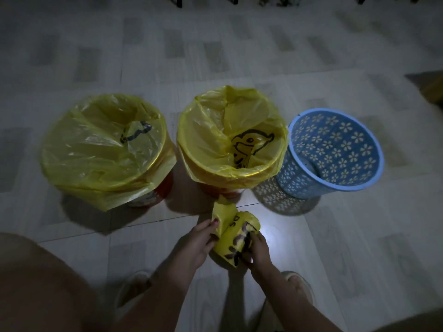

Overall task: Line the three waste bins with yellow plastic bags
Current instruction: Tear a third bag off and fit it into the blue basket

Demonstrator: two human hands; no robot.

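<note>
both hands (195, 245) curled round bag roll (236, 238)

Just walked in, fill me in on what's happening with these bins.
A person is lining three bins on the floor with yellow bags. The left bin and the middle bin already have bags folded over their rims. The blue bin on the right is bare. The left hand and right hand both grip the bag roll, peeling off a bag.

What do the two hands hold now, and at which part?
Both hold the roll of yellow bags: the left hand pinches the loose end of the unrolled bag, and the right hand grips the roll's right end.
</note>
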